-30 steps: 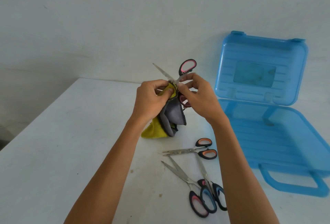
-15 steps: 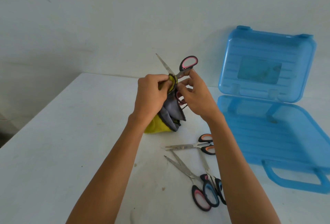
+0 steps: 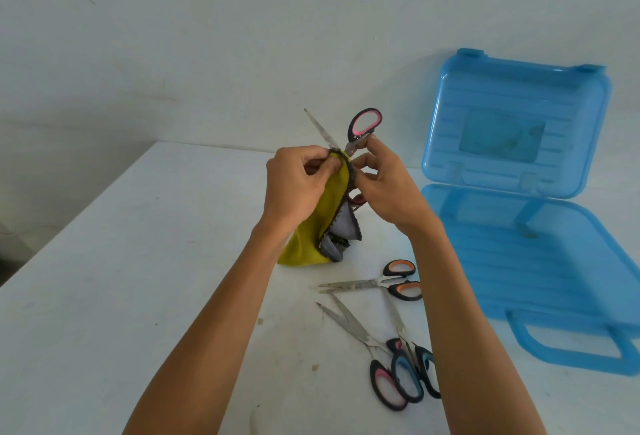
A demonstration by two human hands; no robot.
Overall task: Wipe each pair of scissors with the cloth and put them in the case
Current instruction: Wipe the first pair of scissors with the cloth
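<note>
**Held scissors (image 3: 364,124) half hidden**

The cloth (image 3: 311,226) and the left hand (image 3: 294,185) cover the held scissors' pivot and, seemingly, one blade. The right hand (image 3: 384,185) hides most of their lower handle. Right of it, the case (image 3: 540,261) runs off-frame.

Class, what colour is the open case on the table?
Translucent blue case, clearest in the head view.

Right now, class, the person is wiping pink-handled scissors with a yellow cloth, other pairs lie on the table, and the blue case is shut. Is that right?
No: the blue case is open, lid upright, as the head view shows. The rest holds: the left hand pinches the yellow cloth on the pink-handled scissors; other pairs lie on the table.
</note>
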